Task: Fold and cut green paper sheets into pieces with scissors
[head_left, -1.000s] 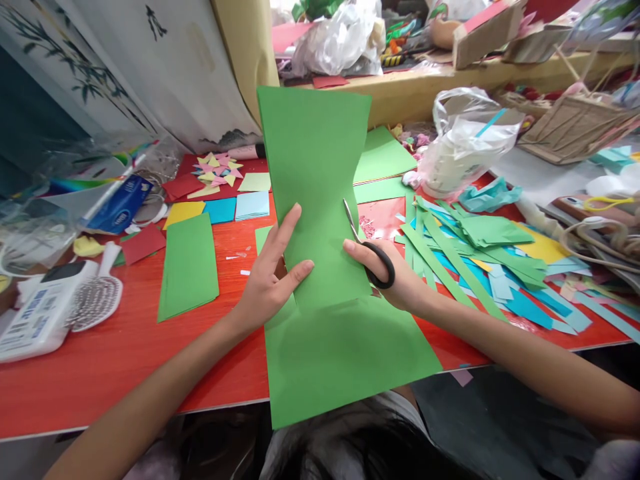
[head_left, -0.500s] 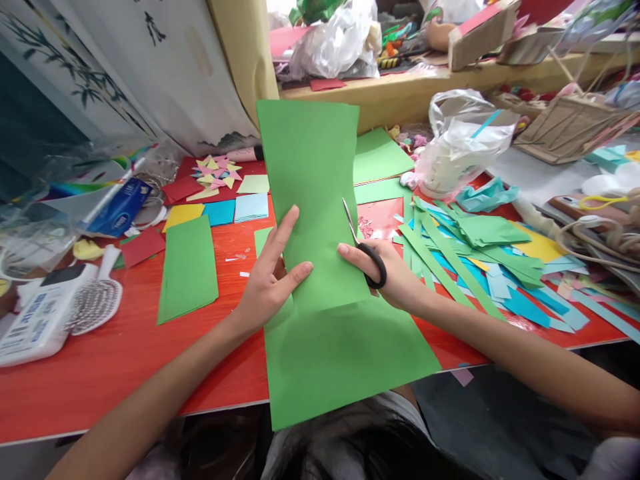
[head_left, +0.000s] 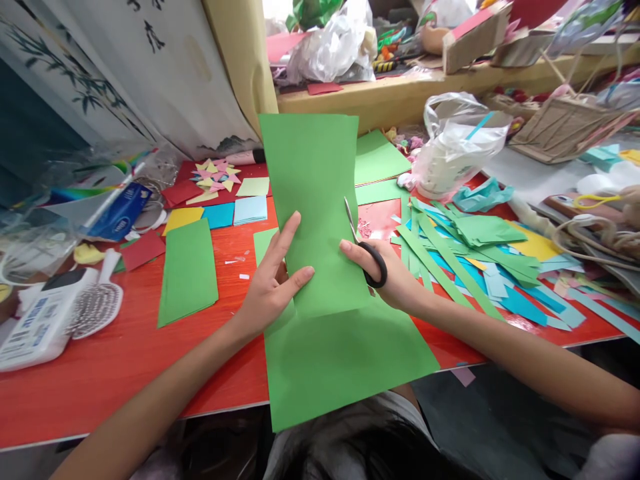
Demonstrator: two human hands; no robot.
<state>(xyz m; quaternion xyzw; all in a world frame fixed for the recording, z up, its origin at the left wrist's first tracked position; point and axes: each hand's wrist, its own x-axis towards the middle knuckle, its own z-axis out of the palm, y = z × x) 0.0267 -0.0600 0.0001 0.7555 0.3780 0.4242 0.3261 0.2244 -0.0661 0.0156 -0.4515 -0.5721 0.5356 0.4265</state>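
A tall piece of green paper (head_left: 320,173) stands raised between my hands, curving slightly. My left hand (head_left: 273,283) grips its left edge, thumb in front and some fingers hidden behind. My right hand (head_left: 393,273) holds black-handled scissors (head_left: 377,263) and pinches the paper's right edge, thumb on the front face. The scissors' blade points up along that edge. Under the raised piece, a larger green sheet (head_left: 345,373) reaches over the table's front edge toward my lap.
On the red table (head_left: 215,373), a stack of green paper (head_left: 189,273) lies left, beside a hairbrush (head_left: 97,303) and a white bottle (head_left: 43,320). Paper strips (head_left: 450,260) pile up on the right. Behind them stands a bagged cup (head_left: 450,157). Folded paper stars (head_left: 217,175) lie at the back.
Both hands keep their hold on the green paper and scissors. The paper's top edge sits slightly lower in view; the whole view has shifted a little.
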